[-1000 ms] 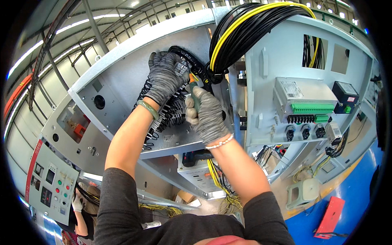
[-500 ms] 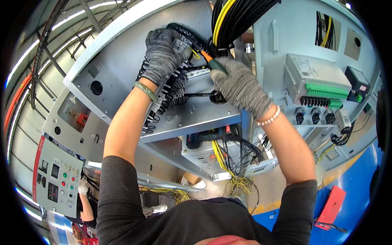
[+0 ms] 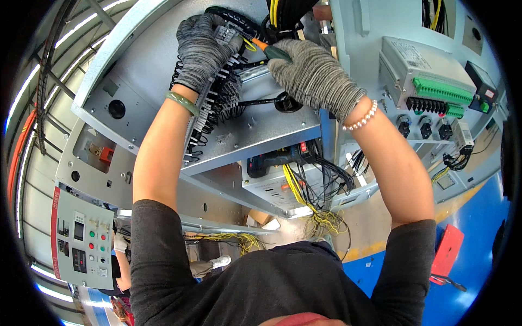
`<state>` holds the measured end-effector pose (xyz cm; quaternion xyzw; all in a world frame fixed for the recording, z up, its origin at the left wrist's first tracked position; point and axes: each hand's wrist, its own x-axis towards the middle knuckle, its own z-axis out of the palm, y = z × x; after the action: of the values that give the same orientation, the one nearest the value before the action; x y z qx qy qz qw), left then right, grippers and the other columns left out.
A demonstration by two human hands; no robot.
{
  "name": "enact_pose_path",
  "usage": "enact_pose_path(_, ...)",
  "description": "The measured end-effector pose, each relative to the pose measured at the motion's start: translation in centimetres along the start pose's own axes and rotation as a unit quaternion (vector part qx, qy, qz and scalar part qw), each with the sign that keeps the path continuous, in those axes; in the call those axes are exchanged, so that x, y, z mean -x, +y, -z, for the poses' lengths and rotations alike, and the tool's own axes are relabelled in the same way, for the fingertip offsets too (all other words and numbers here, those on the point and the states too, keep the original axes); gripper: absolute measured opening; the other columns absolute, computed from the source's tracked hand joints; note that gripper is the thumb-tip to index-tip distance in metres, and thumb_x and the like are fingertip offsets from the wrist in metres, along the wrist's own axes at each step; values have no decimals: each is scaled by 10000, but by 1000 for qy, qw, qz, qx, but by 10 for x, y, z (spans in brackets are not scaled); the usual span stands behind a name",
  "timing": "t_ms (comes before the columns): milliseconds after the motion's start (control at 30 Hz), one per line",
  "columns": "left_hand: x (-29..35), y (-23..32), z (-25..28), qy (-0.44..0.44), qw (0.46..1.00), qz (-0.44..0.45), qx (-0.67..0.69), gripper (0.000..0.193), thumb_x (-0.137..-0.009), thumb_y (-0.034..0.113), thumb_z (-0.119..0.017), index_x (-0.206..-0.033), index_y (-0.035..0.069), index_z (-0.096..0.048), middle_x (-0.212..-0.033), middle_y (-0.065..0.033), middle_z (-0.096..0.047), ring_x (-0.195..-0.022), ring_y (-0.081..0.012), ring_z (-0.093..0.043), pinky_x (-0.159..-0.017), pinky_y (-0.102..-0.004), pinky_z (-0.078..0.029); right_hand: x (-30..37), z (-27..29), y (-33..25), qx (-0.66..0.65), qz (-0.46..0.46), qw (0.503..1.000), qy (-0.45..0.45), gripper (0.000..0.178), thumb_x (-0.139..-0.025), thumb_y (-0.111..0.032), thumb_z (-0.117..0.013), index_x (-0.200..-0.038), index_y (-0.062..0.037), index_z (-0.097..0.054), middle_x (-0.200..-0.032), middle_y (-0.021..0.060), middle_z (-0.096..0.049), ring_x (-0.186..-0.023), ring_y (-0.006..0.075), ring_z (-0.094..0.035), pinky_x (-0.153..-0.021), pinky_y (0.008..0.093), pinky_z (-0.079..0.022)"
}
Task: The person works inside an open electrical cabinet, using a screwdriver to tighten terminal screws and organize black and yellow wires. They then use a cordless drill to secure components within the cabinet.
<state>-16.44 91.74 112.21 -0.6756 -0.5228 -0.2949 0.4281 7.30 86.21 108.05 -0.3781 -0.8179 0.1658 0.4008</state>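
In a grey knit glove, my right hand (image 3: 318,76) is closed round a screwdriver (image 3: 278,53) with a green and orange handle. The screwdriver points left at a grey terminal block (image 3: 225,35); its tip is too small to make out. My left hand (image 3: 201,51), gloved alike, has its fingers curled round that block at the far end of a terminal row. A short yellow wire (image 3: 249,45) loops beside the block. Many black wires with white marker sleeves (image 3: 204,117) run down the row below my left hand.
A thick bundle of black and yellow cables (image 3: 285,16) hangs just beyond my right hand. A power drill (image 3: 272,163) lies on a lower box. On the right panel sits a grey device (image 3: 424,70) with green terminals. Far left, another person's gloved hand (image 3: 120,243) is near a control panel (image 3: 84,239).
The whole view has shifted, so the cabinet and both hands appear higher in the picture. Both hands keep their grip, with the screwdriver still pointed at the terminal block.
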Motion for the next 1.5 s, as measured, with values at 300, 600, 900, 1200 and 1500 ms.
enact_pose_path(300,-1,2,3,-9,1000,-1,-5,508,-630,436,-812,-1007,128,-666,-1031,-118,-640,-1065,-327,-552,-977,-440,-415,3,3,-23,119,63,991,20,412,-919,-352,-552,-1091,15,-627,-853,213,-670,-838,327,-669,-802,414,-526)
enact_pose_path(600,-8,5,7,-45,999,13,18,521,-611,435,-805,-1014,146,-645,-1019,-109,-637,-1076,-313,-546,-990,-439,-377,5,-20,-12,133,183,928,295,254,-828,-101,-655,-1079,-91,-622,-1000,117,-640,-958,298,-625,-818,394,-521)
enact_pose_path(900,0,6,6,-20,999,23,34,498,-635,377,-810,-1021,120,-626,-1043,-132,-619,-1089,-331,-528,-1012,-450,-370,-3,-41,0,9,250,860,444,214,-807,-112,-674,-1020,-95,-660,-1008,112,-606,-947,291,-609,-802,384,-526)
enact_pose_path(1200,-2,15,13,-29,997,54,47,491,-641,335,-820,-1012,84,-618,-996,-136,-630,-1040,-350,-546,-966,-450,-410,-6,-39,-2,-26,253,862,439,184,-821,-120,-661,-1002,-86,-655,-1014,106,-623,-887,269,-638,-740,368,-544)
enact_pose_path(1500,-3,22,13,-56,992,110,41,463,-634,294,-798,-1018,113,-612,-1042,-110,-621,-1095,-326,-514,-1004,-451,-389,4,-40,-2,-38,220,876,428,235,-816,-136,-659,-1044,-82,-661,-1031,127,-640,-926,279,-644,-772,372,-537)
